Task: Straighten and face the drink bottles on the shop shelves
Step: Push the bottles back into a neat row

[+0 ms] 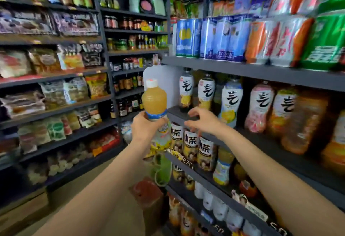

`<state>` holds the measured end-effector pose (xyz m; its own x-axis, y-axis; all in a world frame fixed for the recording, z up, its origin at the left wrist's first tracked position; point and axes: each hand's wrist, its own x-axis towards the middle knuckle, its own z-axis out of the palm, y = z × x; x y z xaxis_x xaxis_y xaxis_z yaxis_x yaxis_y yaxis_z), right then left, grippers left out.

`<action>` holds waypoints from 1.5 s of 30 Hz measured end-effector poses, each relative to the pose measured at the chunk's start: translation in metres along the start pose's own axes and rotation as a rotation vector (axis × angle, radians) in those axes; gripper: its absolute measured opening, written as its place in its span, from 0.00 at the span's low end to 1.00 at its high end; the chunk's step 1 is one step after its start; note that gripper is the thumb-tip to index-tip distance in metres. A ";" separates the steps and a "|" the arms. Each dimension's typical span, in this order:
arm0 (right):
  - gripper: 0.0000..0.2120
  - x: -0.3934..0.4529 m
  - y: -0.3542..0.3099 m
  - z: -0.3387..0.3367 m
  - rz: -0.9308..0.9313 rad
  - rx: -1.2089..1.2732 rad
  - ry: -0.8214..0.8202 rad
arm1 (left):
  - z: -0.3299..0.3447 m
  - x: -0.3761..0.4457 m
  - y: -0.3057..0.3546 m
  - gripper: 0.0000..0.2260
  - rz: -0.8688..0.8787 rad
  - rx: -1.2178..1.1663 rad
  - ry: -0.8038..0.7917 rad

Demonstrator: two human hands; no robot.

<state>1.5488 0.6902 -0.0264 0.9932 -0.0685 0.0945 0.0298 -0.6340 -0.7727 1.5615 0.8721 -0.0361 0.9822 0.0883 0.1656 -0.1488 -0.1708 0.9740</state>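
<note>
My left hand grips a yellow juice bottle with a white cap, upright, in the air in front of the left end of the drink shelf. My right hand hovers over the front edge of that shelf, fingers loosely curled, holding nothing. Behind it stands a row of white-labelled drink bottles, with a yellow-and-white one closest. Just beneath, tea bottles with dark characters stand in a row.
Blue cans and orange and green multipacks fill the shelf above. Orange bottles stand far right. Snack bags and sauce bottles line the shelves on the left. A red-lidded container sits on the aisle floor below.
</note>
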 end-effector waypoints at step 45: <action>0.35 0.099 0.004 0.023 0.182 -0.359 0.833 | 0.140 0.246 -0.028 0.27 0.299 0.293 -0.480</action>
<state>1.6495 0.6986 -0.0350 0.5730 -0.6341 0.5191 -0.2934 -0.7502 -0.5925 1.8234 0.7615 -0.0437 0.8553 -0.4426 0.2695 -0.4536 -0.3880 0.8023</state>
